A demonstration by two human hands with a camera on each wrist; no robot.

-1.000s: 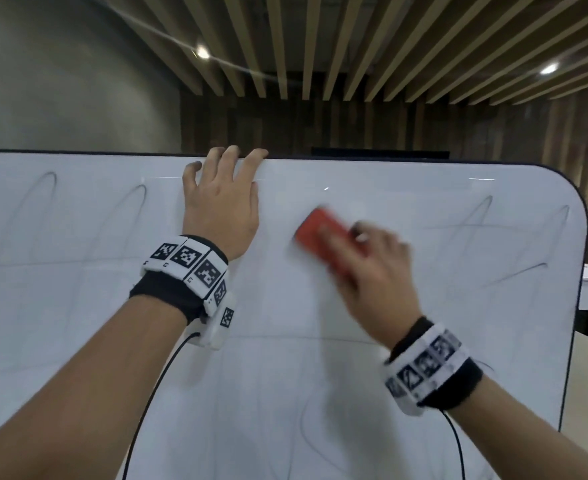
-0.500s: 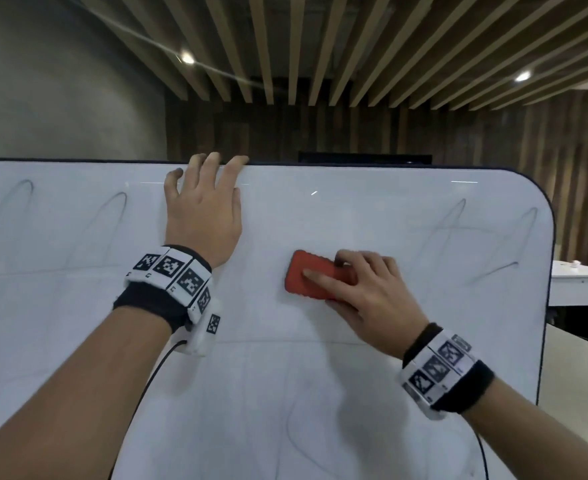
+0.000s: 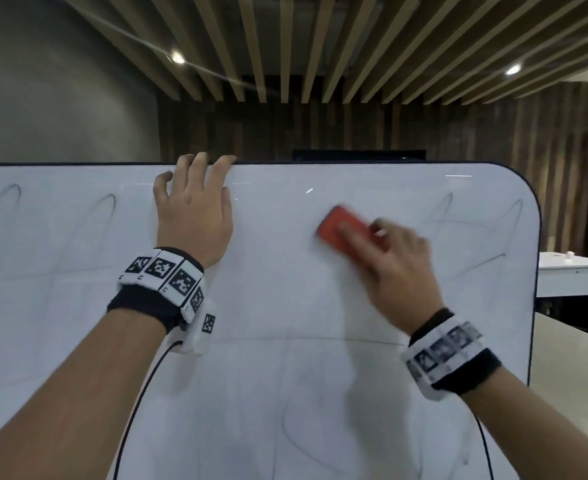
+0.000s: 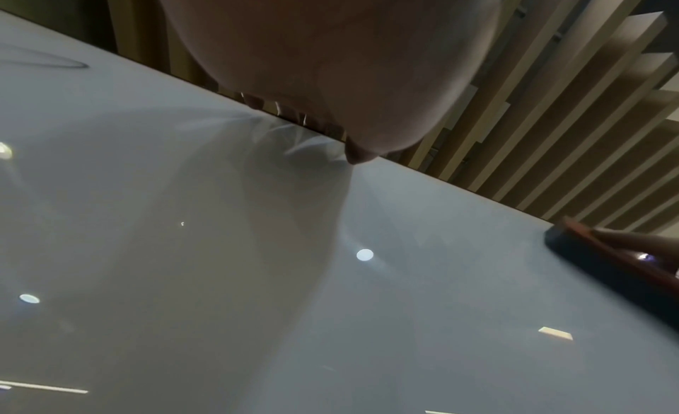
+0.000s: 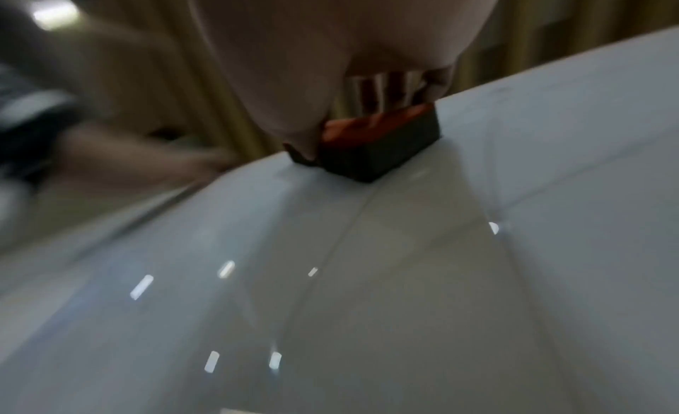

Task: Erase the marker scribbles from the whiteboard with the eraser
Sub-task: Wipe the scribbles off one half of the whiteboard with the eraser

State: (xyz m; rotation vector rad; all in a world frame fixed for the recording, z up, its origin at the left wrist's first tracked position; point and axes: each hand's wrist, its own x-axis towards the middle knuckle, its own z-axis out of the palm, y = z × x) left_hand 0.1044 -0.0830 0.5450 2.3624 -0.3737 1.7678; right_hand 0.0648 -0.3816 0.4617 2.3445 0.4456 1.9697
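A white whiteboard (image 3: 285,306) fills the lower head view, with faint dark marker scribbles at the upper left (image 3: 105,206), the upper right (image 3: 486,230) and along the bottom (image 3: 296,431). My right hand (image 3: 389,268) grips a red eraser (image 3: 337,226) with a dark felt pad (image 5: 382,156) and presses it on the board's upper middle; both are motion-blurred. My left hand (image 3: 195,209) lies flat on the board, its fingers hooked over the top edge. In the left wrist view the eraser (image 4: 606,263) shows at the far right.
The board's dark rim (image 3: 536,271) curves down at the right. Beyond it stands a white table (image 3: 576,271) with a small object on it. A wooden slat wall and ceiling lie behind the board. Cables hang from both wristbands.
The right hand has swept the eraser up and to the right across the board's upper middle. The left hand stays on the top edge.
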